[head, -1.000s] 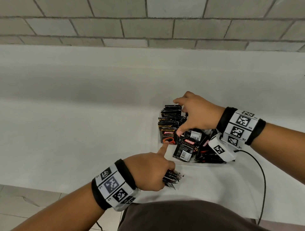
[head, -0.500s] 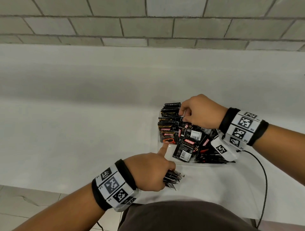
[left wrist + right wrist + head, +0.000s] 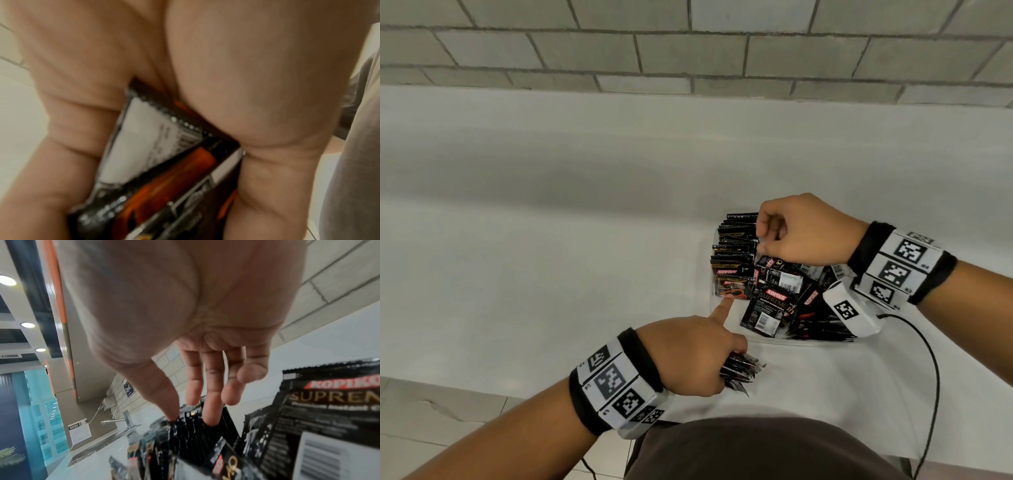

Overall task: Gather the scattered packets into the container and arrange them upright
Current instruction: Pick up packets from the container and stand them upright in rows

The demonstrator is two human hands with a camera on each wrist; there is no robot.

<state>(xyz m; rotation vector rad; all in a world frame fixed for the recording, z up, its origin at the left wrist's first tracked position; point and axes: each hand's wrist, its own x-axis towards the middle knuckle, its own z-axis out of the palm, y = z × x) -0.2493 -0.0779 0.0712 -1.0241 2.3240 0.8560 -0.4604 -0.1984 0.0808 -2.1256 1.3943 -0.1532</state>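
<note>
A clear container (image 3: pixel 774 340) holds black Kopiko packets. A row of upright packets (image 3: pixel 736 245) fills its left side, and loose packets (image 3: pixel 770 308) lie tilted on its right. My right hand (image 3: pixel 763 236) is over the back of the row. In the right wrist view the right hand (image 3: pixel 191 412) pinches several upright packets (image 3: pixel 189 434) between thumb and fingers. My left hand (image 3: pixel 722 356) grips a bundle of packets (image 3: pixel 739 373) near the table's front, its index finger touching the front packet (image 3: pixel 732 289). The bundle (image 3: pixel 164 170) fills the left wrist view.
The white counter (image 3: pixel 551 274) stretches left and back to a grey brick wall (image 3: pixel 688 51). Its front edge (image 3: pixel 482 387) runs close to my body. A black cable (image 3: pixel 933 359) trails from my right wrist over the table's right part.
My right hand has drawn its spread fingers together and shifted to the back of the upright row. The left hand and its bundle have stayed put.
</note>
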